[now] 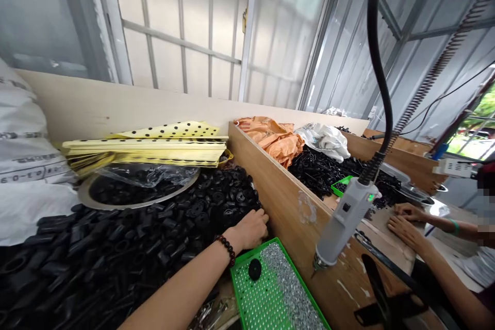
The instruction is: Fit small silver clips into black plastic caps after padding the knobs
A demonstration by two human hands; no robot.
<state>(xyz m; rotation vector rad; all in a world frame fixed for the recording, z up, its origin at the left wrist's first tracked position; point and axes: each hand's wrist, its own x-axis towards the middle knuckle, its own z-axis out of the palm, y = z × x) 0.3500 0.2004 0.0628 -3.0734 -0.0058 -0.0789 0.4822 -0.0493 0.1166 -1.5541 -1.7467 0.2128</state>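
My left hand [252,228], with a dark beaded bracelet [227,250] at the wrist, reaches to the right edge of a heap of black round plastic parts [216,198]. Its fingers are curled downward, and their tips are hidden, so what they hold cannot be made out. Just below the hand lies a green tray [253,296] with small dimples. Many small silvery screws [290,283] cover its right side, and one black disc [254,269] rests near its upper left. My right hand is out of view. A grey electric screwdriver [340,221] hangs bit down, right of the tray.
A wooden divider [278,180] runs beside the tray. Black tubular parts [96,247] spread at left, near a metal-rimmed basin [88,197] and yellow dotted sheets [154,149]. Beyond the divider are an orange sack [270,136] and a co-worker's hands [406,224].
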